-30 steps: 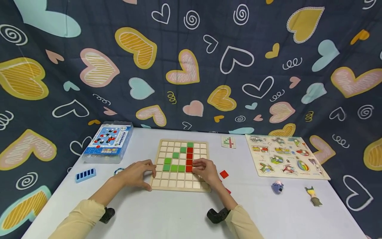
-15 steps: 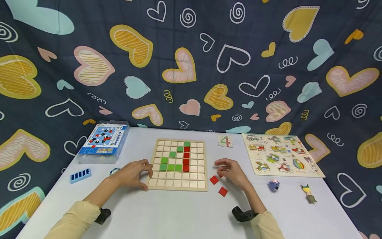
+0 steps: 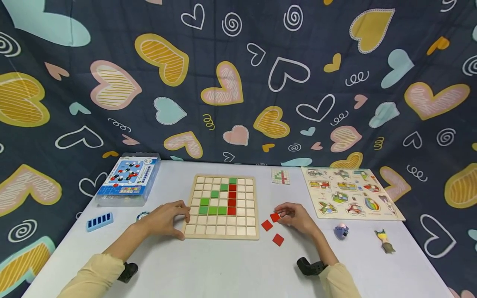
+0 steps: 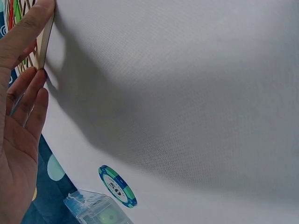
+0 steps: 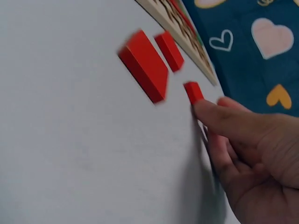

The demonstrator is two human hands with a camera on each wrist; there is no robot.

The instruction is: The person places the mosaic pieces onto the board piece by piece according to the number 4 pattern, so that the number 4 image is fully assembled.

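A square wooden grid board [image 3: 220,236] lies on the table, with green tiles [image 3: 212,210] and a column of red tiles [image 3: 232,203] set in its cells. My left hand [image 3: 165,218] rests at the board's left edge, relaxed fingers touching the side and thumb by the near corner. To the right of the board, my right hand [image 3: 298,219] pinches a red square tile [image 5: 192,91] between thumb and fingers, low over the table. Two more red tiles, a nearer one [image 3: 278,239] and one beside the board [image 3: 266,225], lie flat close by.
A small pattern card [image 3: 280,176] lies behind the board. Back right is a picture puzzle board [image 3: 357,194], with two small figures [image 3: 341,231] before it. At left are a plastic-cased box [image 3: 126,182], a blue slotted block [image 3: 99,222] and a poker chip [image 4: 117,186].
My right hand has left the red column on the board, moved right and taken a loose red tile. The left hand stays at the board's edge. The view has shifted slightly.
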